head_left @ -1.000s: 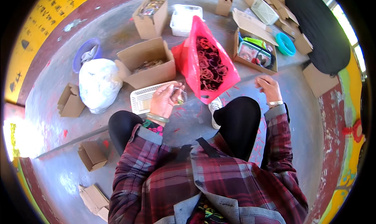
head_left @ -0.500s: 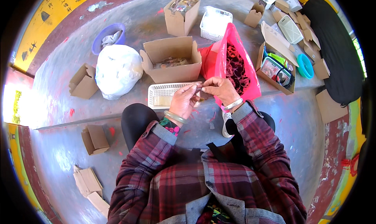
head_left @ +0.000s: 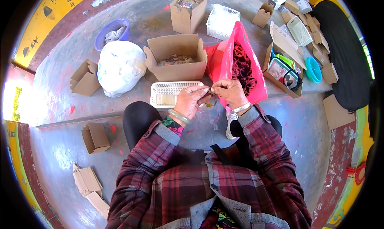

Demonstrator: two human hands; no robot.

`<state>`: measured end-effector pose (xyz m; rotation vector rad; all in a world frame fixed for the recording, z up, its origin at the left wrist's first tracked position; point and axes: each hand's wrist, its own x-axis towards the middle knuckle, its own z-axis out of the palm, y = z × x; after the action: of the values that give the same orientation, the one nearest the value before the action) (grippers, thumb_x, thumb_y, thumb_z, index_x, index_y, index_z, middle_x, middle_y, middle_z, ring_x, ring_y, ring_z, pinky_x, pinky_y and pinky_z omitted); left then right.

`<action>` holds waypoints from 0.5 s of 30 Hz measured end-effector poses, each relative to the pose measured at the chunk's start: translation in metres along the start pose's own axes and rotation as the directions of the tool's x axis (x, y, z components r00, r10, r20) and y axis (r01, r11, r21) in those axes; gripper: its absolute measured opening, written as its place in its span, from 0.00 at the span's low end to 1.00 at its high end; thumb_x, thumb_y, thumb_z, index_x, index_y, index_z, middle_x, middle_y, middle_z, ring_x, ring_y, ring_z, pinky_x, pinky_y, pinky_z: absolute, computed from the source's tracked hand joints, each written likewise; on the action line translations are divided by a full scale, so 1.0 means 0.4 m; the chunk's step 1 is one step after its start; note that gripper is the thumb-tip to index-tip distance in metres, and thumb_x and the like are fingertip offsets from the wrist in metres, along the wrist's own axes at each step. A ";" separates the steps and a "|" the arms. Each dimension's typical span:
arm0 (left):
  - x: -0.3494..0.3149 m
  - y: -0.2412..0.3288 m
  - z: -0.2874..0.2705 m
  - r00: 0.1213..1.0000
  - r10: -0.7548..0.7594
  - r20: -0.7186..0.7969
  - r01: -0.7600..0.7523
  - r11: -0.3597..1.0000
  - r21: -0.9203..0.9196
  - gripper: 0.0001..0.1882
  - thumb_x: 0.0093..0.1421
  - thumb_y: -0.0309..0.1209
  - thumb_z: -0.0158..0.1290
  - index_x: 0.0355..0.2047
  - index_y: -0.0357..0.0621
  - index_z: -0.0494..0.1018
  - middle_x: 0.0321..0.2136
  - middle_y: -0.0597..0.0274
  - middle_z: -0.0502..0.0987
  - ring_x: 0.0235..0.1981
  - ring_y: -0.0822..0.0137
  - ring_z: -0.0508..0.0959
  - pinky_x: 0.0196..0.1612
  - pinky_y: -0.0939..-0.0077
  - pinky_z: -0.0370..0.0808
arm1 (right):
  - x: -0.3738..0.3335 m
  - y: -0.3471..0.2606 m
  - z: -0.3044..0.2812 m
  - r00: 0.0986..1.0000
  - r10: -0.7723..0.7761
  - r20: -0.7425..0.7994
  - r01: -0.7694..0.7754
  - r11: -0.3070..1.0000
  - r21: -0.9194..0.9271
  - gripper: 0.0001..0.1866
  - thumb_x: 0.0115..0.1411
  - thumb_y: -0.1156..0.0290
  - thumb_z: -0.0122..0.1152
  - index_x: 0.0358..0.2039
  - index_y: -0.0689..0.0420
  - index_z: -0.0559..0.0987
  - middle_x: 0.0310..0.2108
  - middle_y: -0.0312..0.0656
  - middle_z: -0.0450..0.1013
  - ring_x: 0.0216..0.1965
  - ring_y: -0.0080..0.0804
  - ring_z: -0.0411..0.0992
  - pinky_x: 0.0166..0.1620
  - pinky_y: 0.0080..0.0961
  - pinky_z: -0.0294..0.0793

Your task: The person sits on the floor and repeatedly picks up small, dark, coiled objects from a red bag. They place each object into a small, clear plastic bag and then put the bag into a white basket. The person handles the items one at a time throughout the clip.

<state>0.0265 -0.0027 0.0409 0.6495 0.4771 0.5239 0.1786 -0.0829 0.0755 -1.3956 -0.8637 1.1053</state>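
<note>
My left hand (head_left: 189, 102) and my right hand (head_left: 229, 92) meet in front of me, each pinching with thumb and fingers. Between them is a thin dark cord loop (head_left: 215, 102), partly hidden by the fingers. A small yellow piece (head_left: 208, 105) shows just below the left fingertips; whether it hangs from the loop I cannot tell. Beside my left hand lies a white perforated plastic basket (head_left: 158, 99) with something pale and flat inside. My right hand is in front of a bright pink plastic bag (head_left: 260, 87) filled with dark red and black curled bands (head_left: 243, 67).
Behind the basket stands an open cardboard box (head_left: 176, 73) with small clear packets. A stuffed white bag (head_left: 122, 69) and a purple basin (head_left: 105, 33) are to the left. At the right, a cardboard box of odds and ends (head_left: 283, 89) stands near a turquoise basket (head_left: 313, 70).
My hands have drawn slightly apart, the right moving a little rightward. The dark loop and the yellow piece now show more clearly beneath the fingers. The view has shifted slightly.
</note>
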 end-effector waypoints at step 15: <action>-0.007 0.013 0.006 0.999 -0.042 -0.006 0.042 0.999 0.022 0.10 0.59 0.23 0.47 0.39 0.28 0.70 0.36 0.52 0.75 0.36 0.65 0.78 0.41 0.76 0.75 | -0.010 0.009 0.008 0.999 0.050 -0.020 -0.049 0.995 0.085 0.10 0.51 0.78 0.61 0.35 0.65 0.78 0.29 0.40 0.76 0.29 0.22 0.73 0.35 0.17 0.72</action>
<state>0.0239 -0.0019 0.0468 0.6577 0.5012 0.4814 0.1741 -0.0860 0.0726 -1.3628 -0.7618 1.1494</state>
